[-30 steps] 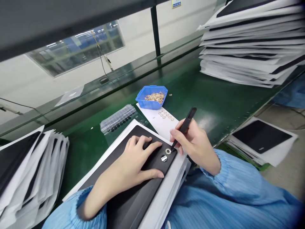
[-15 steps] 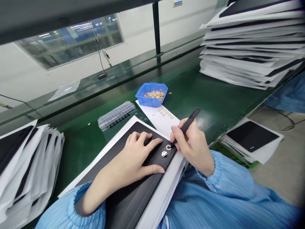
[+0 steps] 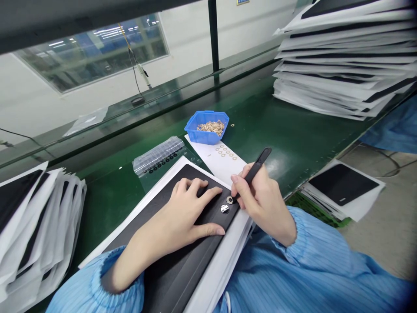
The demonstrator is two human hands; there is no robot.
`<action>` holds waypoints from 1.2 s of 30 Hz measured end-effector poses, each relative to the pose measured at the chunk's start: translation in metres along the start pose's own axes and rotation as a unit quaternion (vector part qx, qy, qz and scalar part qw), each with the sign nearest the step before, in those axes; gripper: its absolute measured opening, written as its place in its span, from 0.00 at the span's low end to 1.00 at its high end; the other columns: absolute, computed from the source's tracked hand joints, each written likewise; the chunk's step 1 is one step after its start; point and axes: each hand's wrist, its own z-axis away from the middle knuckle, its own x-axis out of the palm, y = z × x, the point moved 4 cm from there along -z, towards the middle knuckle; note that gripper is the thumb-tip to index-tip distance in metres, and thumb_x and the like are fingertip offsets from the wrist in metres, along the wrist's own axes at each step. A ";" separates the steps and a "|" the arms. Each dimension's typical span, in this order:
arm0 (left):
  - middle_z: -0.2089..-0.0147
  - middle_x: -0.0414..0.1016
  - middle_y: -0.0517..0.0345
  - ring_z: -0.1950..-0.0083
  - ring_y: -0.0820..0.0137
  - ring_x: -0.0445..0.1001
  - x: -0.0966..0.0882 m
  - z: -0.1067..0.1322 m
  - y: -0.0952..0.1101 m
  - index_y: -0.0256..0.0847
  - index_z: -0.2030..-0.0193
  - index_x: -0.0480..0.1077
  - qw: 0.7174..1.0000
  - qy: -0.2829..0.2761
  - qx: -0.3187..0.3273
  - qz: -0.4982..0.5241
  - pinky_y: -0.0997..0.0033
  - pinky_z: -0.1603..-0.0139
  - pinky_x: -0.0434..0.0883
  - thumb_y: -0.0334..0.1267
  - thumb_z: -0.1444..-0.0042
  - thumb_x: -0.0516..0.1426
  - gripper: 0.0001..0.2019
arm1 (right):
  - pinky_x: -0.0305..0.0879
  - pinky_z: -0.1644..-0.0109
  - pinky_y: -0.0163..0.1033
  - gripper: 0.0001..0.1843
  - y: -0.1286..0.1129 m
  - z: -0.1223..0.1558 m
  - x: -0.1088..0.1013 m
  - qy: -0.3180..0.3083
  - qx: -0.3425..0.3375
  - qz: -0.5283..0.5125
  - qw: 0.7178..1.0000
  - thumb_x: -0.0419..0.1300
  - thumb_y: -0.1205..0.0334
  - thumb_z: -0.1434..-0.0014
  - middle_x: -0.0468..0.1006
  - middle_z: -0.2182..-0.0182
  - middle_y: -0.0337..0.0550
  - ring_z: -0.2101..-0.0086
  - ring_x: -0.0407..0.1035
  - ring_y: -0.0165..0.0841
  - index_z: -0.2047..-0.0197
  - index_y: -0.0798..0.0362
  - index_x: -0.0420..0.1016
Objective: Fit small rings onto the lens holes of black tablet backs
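My left hand (image 3: 189, 213) lies spread on a black flat panel (image 3: 182, 265), its fingers and thumb around the panel's right end. Pinched between the thumb and fingers of my right hand (image 3: 259, 198) are black tweezers (image 3: 258, 165), tilted with the tip down. That tip touches a small pale ring (image 3: 230, 200) on the panel. Just below the ring sits a round shiny silver-and-black disc (image 3: 225, 209). The panel rests on a stack of white sheets (image 3: 216, 269).
A blue bin (image 3: 205, 135) of small rings stands behind a white sheet (image 3: 203, 152) with several rings on it. A clear plastic strip (image 3: 158, 154) with black rings lies left. Stacks of sheet-wrapped panels stand at left (image 3: 48, 230) and right (image 3: 345, 74).
The tweezers have shifted very slightly at the ring, and the right hand has turned a little. My left hand stays in place on the panel. The camera view has moved slightly.
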 end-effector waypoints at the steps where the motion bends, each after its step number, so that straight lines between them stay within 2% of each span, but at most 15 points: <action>1: 0.43 0.58 0.46 0.47 0.56 0.56 0.000 0.000 0.000 0.45 0.36 0.56 1.000 0.000 0.000 -0.001 0.47 0.45 0.62 0.61 0.44 0.51 0.34 | 0.62 0.74 0.35 0.08 0.001 0.000 0.000 0.003 0.006 -0.010 1.000 0.50 0.59 0.36 0.72 0.76 0.39 0.75 0.71 0.31 0.65 0.51 0.54; 8: 0.42 0.57 0.46 0.47 0.55 0.56 0.001 0.000 -0.001 0.45 0.36 0.56 1.000 0.005 0.003 -0.007 0.48 0.45 0.62 0.62 0.45 0.51 0.34 | 0.63 0.75 0.33 0.09 0.010 0.001 -0.002 0.040 0.034 -0.069 0.996 0.54 0.58 0.38 0.72 0.78 0.35 0.77 0.70 0.29 0.64 0.51 0.55; 14: 0.42 0.58 0.46 0.47 0.55 0.56 0.003 0.001 -0.003 0.46 0.36 0.56 1.000 0.011 0.008 -0.009 0.48 0.45 0.62 0.64 0.45 0.49 0.35 | 0.63 0.76 0.34 0.11 0.014 0.000 -0.006 0.064 0.038 -0.047 0.996 0.55 0.57 0.39 0.72 0.78 0.36 0.78 0.70 0.31 0.64 0.51 0.56; 24: 0.41 0.57 0.47 0.47 0.54 0.56 0.003 0.000 -0.003 0.47 0.36 0.55 1.000 0.005 0.003 -0.008 0.48 0.45 0.62 0.64 0.45 0.49 0.35 | 0.65 0.74 0.34 0.10 0.009 -0.004 -0.004 0.052 0.021 -0.008 0.998 0.56 0.58 0.40 0.71 0.79 0.36 0.78 0.69 0.29 0.67 0.51 0.57; 31: 0.41 0.57 0.47 0.47 0.55 0.55 0.002 0.000 -0.003 0.47 0.36 0.55 1.000 0.003 -0.002 -0.004 0.48 0.46 0.63 0.63 0.45 0.50 0.35 | 0.62 0.78 0.31 0.09 0.015 -0.008 0.003 0.022 0.040 -0.094 0.994 0.55 0.60 0.39 0.70 0.79 0.32 0.80 0.68 0.26 0.64 0.50 0.56; 36: 0.42 0.58 0.48 0.48 0.55 0.55 0.002 0.000 -0.002 0.49 0.36 0.55 1.000 0.002 -0.002 0.002 0.49 0.46 0.63 0.62 0.45 0.51 0.34 | 0.58 0.84 0.29 0.09 0.012 -0.027 0.004 -0.006 0.024 -0.159 0.987 0.54 0.60 0.39 0.69 0.79 0.29 0.87 0.60 0.22 0.63 0.49 0.53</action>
